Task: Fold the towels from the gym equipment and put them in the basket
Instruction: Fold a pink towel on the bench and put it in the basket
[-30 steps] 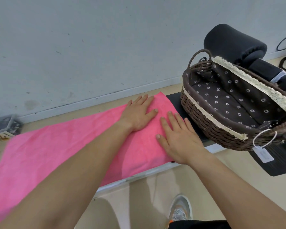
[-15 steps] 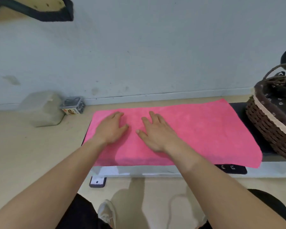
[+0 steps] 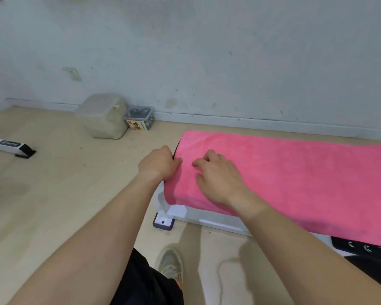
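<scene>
At the left end of the pink towel (image 3: 295, 179), the left hand (image 3: 157, 165) now curls over the cloth's edge with its thumb on top; half a second ago it lay flat on the fabric. The right hand (image 3: 218, 177), flat before, has its fingers bent with their tips on the towel, but whether they pinch the cloth I cannot tell. The towel lies spread along a white-framed bench (image 3: 207, 220) and runs out of view to the right. By the wall (image 3: 185, 51) stands a cloudy plastic tub (image 3: 103, 117), contents unclear. Just beside it is a small clear box (image 3: 140, 117) with a yellow label, holding dark bits too small to name. The floor (image 3: 53, 194) is pale beige.
</scene>
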`<move>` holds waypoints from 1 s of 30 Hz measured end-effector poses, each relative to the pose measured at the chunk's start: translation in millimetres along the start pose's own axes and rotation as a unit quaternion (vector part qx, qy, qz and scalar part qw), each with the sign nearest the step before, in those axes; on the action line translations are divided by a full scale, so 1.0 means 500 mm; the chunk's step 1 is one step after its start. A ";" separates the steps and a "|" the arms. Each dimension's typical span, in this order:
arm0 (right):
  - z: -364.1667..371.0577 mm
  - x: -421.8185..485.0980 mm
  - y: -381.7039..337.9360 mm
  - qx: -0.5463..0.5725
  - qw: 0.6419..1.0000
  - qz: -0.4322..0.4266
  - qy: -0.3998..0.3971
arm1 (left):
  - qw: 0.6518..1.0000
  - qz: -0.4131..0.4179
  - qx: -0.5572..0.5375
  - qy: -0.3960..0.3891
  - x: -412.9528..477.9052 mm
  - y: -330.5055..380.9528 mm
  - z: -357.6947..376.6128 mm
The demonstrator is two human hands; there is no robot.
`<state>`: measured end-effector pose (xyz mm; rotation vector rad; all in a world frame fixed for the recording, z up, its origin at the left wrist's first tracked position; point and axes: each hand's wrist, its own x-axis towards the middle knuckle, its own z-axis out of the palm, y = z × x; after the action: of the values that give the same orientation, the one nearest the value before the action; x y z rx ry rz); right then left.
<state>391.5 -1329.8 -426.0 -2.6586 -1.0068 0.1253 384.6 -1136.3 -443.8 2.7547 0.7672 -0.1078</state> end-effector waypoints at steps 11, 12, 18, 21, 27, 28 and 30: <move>0.047 0.035 -0.049 0.009 0.999 -0.032 -0.009 | 1.000 0.006 -0.011 0.019 0.013 -0.003 -0.025; 0.049 0.037 -0.052 0.024 0.999 -0.024 -0.006 | 1.000 0.005 -0.022 0.021 0.010 0.000 -0.030; 0.059 0.030 -0.092 0.080 0.990 0.105 0.045 | 0.969 0.015 -0.244 -0.025 -0.015 0.034 -0.047; 0.064 0.031 -0.096 0.064 0.985 0.142 0.068 | 0.929 0.009 -0.359 -0.086 -0.029 0.039 -0.055; 0.042 0.025 -0.069 0.117 0.982 0.143 0.044 | 0.915 0.026 -0.391 -0.093 -0.021 0.049 -0.059; 0.038 0.022 -0.066 0.127 0.981 0.143 0.042 | 0.926 0.022 -0.372 -0.052 -0.008 0.051 -0.052; 0.028 0.013 -0.058 0.153 0.977 0.143 0.048 | 0.940 0.006 -0.341 0.023 0.022 0.053 -0.037</move>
<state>375.5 -1301.4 -430.5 -2.4785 -0.5217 0.1939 407.8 -1147.0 -421.2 2.1017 0.6427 0.1928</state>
